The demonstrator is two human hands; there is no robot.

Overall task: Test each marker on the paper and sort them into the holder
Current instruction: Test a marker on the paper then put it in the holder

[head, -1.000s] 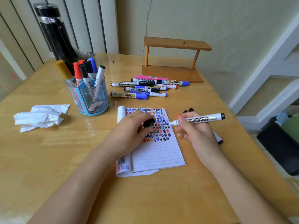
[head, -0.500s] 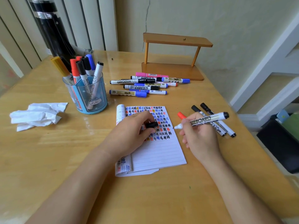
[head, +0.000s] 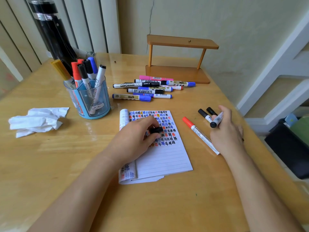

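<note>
The white ruled paper (head: 163, 161) carries rows of black, blue, red and orange hash marks. At its 10 o'clock the holder (head: 83, 104) is translucent blue with a white cartoon (head: 97, 106); at 3 o'clock, a red-capped white marker (head: 199, 133).

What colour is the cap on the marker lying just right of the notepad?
The cap is red, on a white barrel; the head view shows it best.
</note>
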